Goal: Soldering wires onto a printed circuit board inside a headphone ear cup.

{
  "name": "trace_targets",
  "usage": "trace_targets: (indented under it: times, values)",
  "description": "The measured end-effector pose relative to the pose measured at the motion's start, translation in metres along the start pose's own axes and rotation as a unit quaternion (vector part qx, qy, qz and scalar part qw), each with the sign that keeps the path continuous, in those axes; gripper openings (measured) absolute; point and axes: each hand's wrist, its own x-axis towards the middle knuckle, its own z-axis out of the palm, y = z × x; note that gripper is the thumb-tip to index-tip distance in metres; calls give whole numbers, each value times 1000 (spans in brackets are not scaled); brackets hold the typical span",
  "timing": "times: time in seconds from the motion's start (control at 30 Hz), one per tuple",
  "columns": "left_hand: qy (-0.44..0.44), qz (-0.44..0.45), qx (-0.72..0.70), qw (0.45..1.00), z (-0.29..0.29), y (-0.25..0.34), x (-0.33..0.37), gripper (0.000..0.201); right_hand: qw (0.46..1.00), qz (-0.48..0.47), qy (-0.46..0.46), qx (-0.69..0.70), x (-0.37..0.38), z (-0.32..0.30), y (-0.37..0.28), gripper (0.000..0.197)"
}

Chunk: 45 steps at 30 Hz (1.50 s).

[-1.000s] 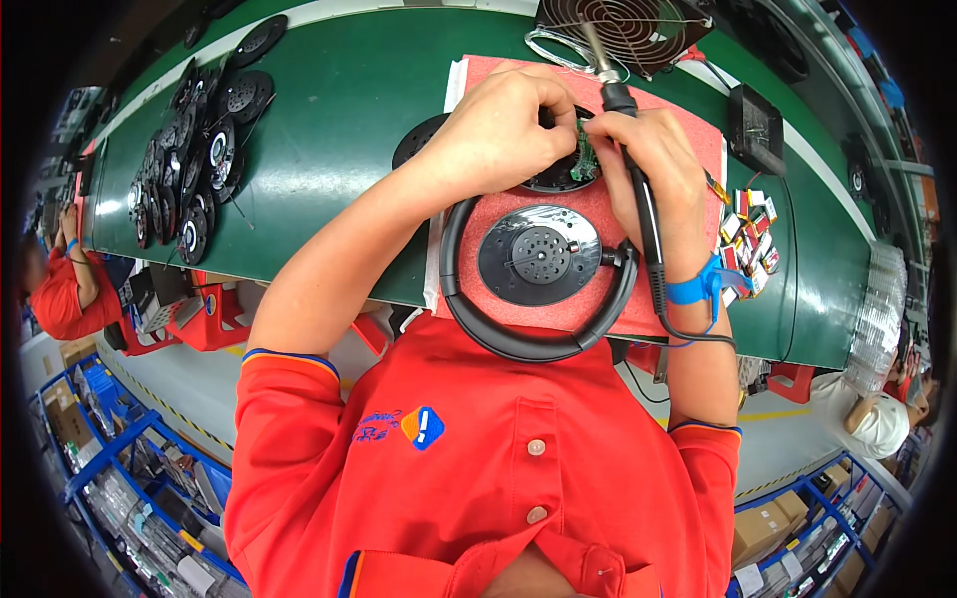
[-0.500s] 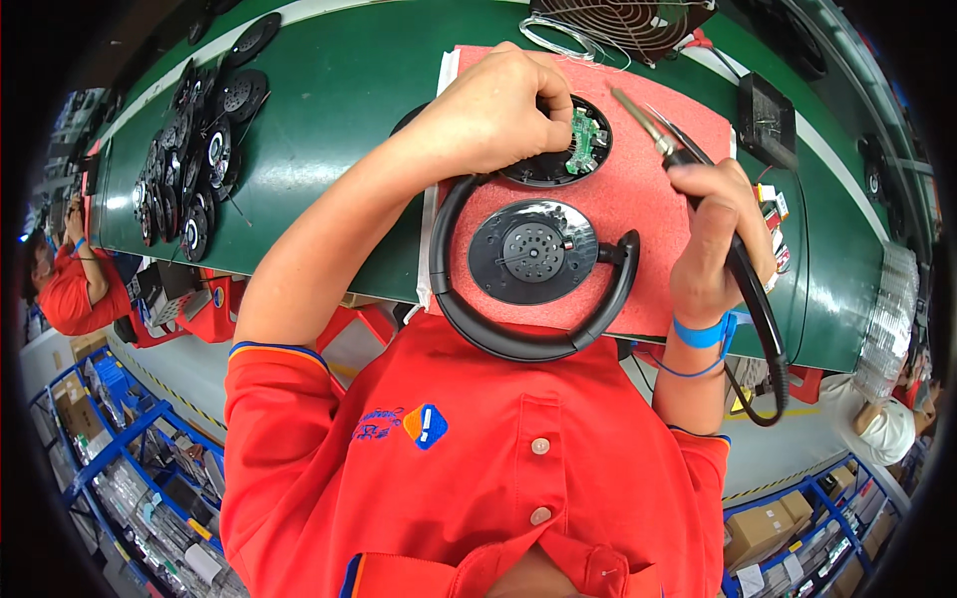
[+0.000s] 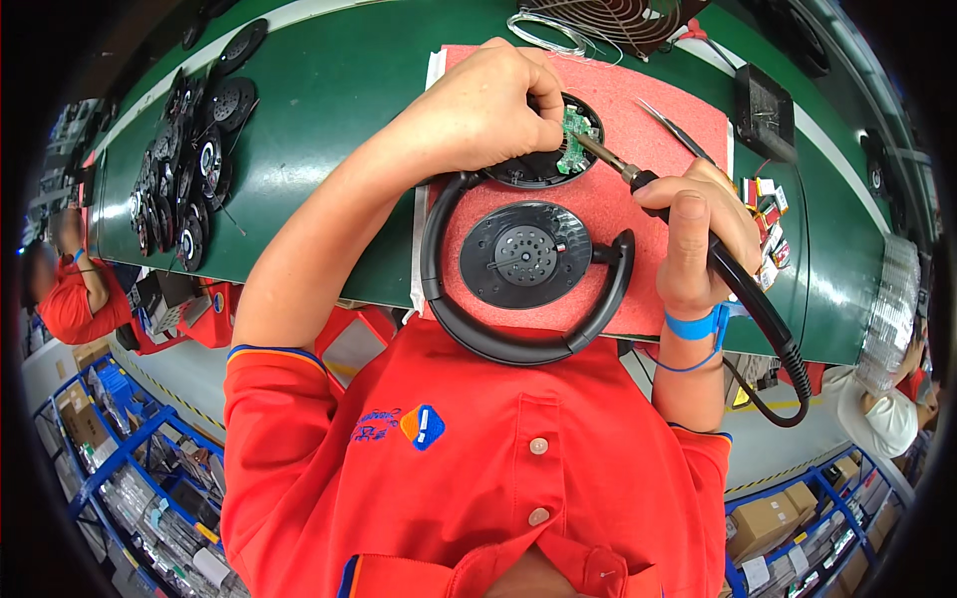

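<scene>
Gripping a soldering iron by its dark handle, the right hand points the metal tip at a green circuit board; whether they touch, I cannot tell. The left hand has its fingertips drawn together at the board's left, what lies between them hidden. The board sits inside an open, round black ear cup, toward the far side of a pinkish-red mat. Nearer the body lies the other ear cup, glossy black with a perforated centre, half circled by a thick, matte headband. Beyond, black discs crowd the green desk.
</scene>
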Motion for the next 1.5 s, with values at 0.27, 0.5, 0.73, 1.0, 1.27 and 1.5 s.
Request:
trace_targets:
  times: [0.27, 0.5, 0.73, 1.0, 1.27, 1.5]
  values:
    - [14, 2, -14, 1000, 4, -3, 0, 8, 1000, 5, -7, -7, 1, 2, -1, 35]
    - [22, 2, -9, 1000, 5, -2, 0, 8, 1000, -9, -7, -4, 0, 0, -1, 34]
    - [93, 75, -19, 993, 13, -8, 0, 11, 1000, -23, 19, 7, -2, -2, 1, 36]
    - [114, 95, -16, 989, 11, -13, -9, 13, 999, -28, 21, 10, -3, -4, 3, 34]
    - [92, 23, -83, 992, 12, -5, -10, 13, 998, -36, 34, 25, -5, 3, 7, 33]
    - [145, 111, 60, 981, 15, 2, -15, 9, 998, -13, -44, -38, -1, 10, 7, 18]
